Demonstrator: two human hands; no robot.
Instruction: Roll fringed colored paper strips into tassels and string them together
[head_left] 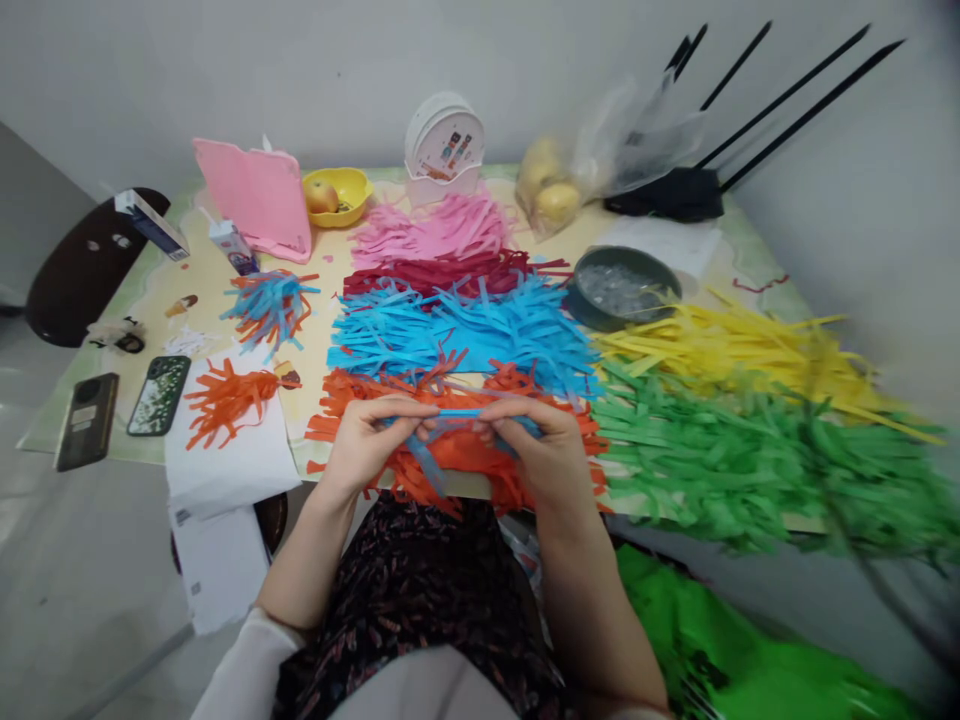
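Observation:
My left hand (pixel 373 438) and my right hand (pixel 534 442) hold a thin blue paper strip (pixel 459 413) stretched between them, each hand pinching one end. More blue strip ends hang below the fingers. The hands hover over a heap of orange paper strips (pixel 465 455) at the table's near edge. Behind it lie heaps of blue strips (pixel 465 335), dark red strips (pixel 450 275) and pink strips (pixel 439 230).
Green strips (pixel 750 455) and yellow strips (pixel 742 350) fill the right side. A dark bowl (pixel 621 288), a fruit bag (pixel 555 195), a yellow bowl (pixel 337 192) and a pink tablet case (pixel 255 198) stand behind. Two phones (pixel 120 405), white paper (pixel 225 450) and small strip bundles lie left.

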